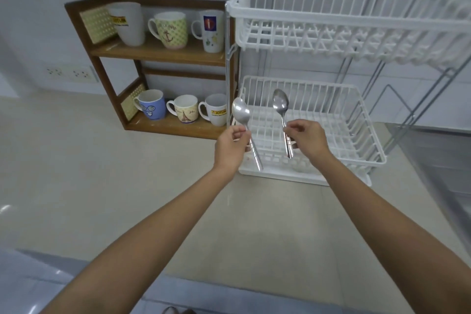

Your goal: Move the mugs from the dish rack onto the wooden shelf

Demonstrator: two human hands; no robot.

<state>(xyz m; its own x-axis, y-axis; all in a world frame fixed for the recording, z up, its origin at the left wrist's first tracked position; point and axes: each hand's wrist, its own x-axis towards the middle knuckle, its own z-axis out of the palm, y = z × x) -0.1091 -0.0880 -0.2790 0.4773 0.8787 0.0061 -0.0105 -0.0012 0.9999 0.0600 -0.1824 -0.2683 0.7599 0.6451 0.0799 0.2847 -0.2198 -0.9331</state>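
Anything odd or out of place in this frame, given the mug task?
Yes: each hand holds a spoon, not a mug. The left hand and right hand grip spoons bowl-up in front of the rack. Six mugs already sit upright on the shelf; no mugs show in the rack.

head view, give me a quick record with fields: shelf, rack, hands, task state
shelf: wooden shelf, three mugs on the top board, three on the bottom board
rack: white dish rack, two tiers, no mugs visible in either
left hand: left hand holds a spoon, bowl up
right hand: right hand holds a second spoon, bowl up, over the lower tier
task state: all six visible mugs are on the shelf
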